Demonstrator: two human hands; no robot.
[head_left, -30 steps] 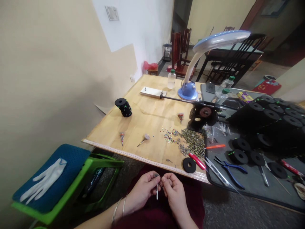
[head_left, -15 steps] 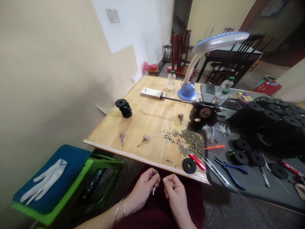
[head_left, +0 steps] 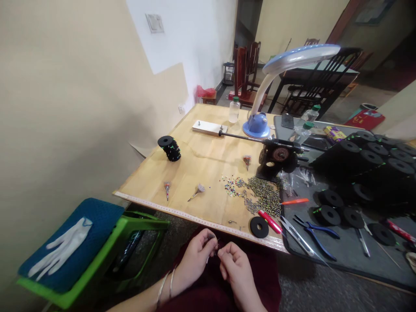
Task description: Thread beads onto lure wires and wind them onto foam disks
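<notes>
Just in front of the table's near edge, my left hand point(head_left: 199, 253) is closed in a pinch on something small; a bit of white shows below its fingers and a dark tip above. My right hand point(head_left: 234, 266) is also pinched, its fingertips almost at those of the left. What the right one holds is too small to make out. Nearest on the table point(head_left: 208, 203) lie a black foam ring point(head_left: 259, 227), a red tube point(head_left: 270, 221) and a small metal piece point(head_left: 232, 222). Beyond them spreads a pile of small metal weights point(head_left: 264, 195) with coloured beads point(head_left: 231, 190).
A black winding device point(head_left: 277, 158) stands behind the pile, with a blue lamp point(head_left: 256, 125) beyond. Pliers point(head_left: 316, 232) and scissors point(head_left: 297, 237) lie on the grey mat. At left are a black foam spool point(head_left: 169, 148) and a glove point(head_left: 61, 251) on a stool.
My right hand has moved slightly left, bringing its fingertips closer to my left hand. Less of the white bit below my left fingers shows now.
</notes>
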